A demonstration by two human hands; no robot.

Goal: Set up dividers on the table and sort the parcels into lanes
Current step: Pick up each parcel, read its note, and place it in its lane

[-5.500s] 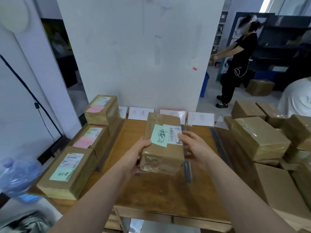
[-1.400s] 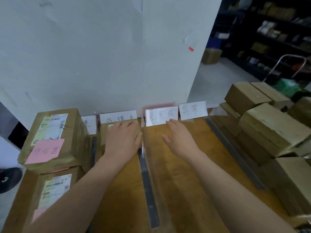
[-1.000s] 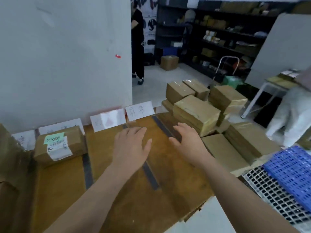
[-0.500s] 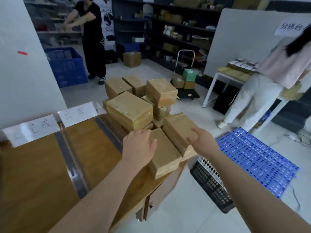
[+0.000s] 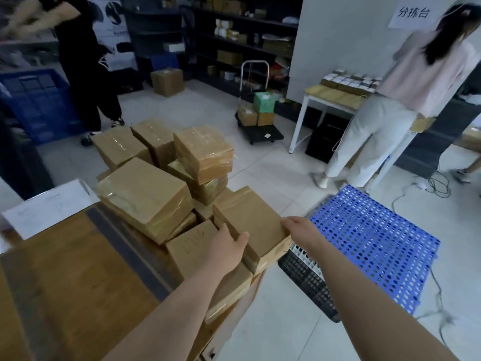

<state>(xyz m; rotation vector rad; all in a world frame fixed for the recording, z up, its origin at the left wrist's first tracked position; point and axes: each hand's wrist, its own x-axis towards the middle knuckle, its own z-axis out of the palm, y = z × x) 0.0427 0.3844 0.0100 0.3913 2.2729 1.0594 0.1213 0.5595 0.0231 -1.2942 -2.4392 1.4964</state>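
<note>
Roughly nine brown parcels (image 5: 145,194) are heaped at the table (image 5: 65,269) edge; some are partly hidden, so the count is uncertain. Two hands (image 5: 226,243) reach in. One dark divider strip (image 5: 125,246), one white label card (image 5: 49,204), two other people (image 5: 385,100).

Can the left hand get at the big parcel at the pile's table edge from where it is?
Probably yes. The left hand rests on the near parcel, and the big parcel lies just up and left of it with its top bare. Nothing stands between them; the right hand is on the other side.
</note>
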